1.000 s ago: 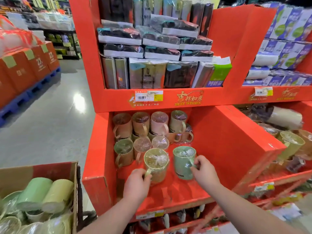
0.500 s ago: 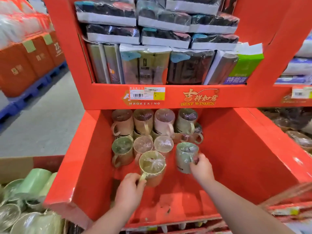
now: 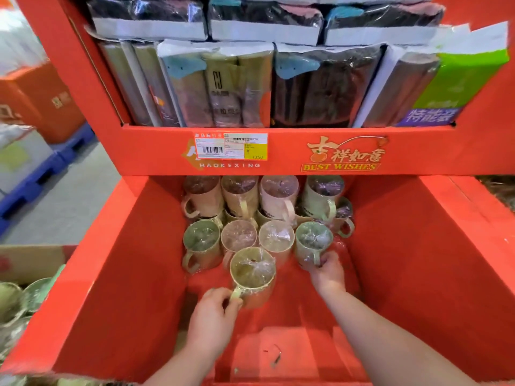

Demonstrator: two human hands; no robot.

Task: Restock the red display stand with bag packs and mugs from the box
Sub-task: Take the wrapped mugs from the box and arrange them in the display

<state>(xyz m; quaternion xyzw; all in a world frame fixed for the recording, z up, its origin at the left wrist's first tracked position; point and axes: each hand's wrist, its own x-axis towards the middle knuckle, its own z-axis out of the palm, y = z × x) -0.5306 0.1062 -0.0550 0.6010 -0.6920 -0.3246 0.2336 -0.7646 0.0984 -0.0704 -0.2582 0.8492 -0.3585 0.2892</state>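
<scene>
Two hands reach into the lower part of the red display stand. We see the left hand pinching the handle of a yellow mug, which is at 6 o'clock from the other mugs; we cannot tell if it touches the bottom. The right hand, at 3 o'clock from the yellow mug, curls its fingers round a green mug at the right end of the front row. Bag packs fill the stand at 12 o'clock. The box is at 9 o'clock.
</scene>
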